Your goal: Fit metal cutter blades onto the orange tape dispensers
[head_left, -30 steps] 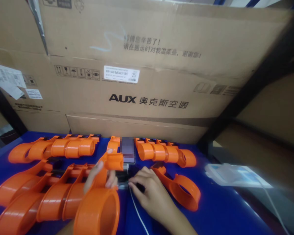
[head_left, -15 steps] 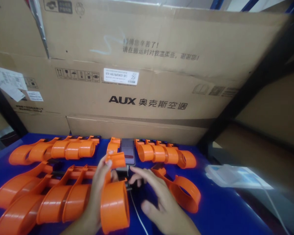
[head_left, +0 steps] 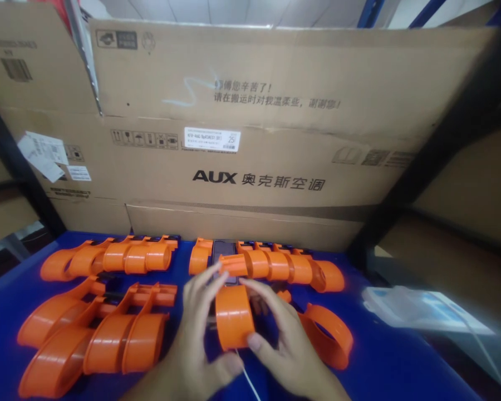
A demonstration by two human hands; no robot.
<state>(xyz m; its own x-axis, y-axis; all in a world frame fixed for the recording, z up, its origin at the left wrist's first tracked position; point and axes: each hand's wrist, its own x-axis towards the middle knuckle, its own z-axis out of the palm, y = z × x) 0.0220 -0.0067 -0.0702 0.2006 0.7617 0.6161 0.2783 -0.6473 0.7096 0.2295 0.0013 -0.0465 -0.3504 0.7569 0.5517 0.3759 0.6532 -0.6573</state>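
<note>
Between my hands is an orange plastic tape dispenser [head_left: 235,317], its wide ring facing me and its ribbed end piece pointing up and away. My left hand [head_left: 202,328] grips it from the left, with fingertips at the upper end piece and the thumb apart below the ring. My right hand [head_left: 281,334] closes on it from the right. The right thumb presses the ring's lower right edge, and the other fingers go behind it, partly hidden. Behind the dispenser lies a phone [head_left: 225,248], mostly covered by it.
More orange dispensers stand in rows at back left [head_left: 125,257], front left [head_left: 108,340] and back right [head_left: 279,266]. A single dispenser [head_left: 329,337] lies right of my hands. A white cable [head_left: 250,383] runs toward me. A large cardboard box [head_left: 254,145] walls off the blue tabletop [head_left: 384,362].
The dispenser has moved right and been turned, its ring now between both hands. My right hand, earlier apart with fingers spread, has come onto the ring. The camera view has shifted slightly.
</note>
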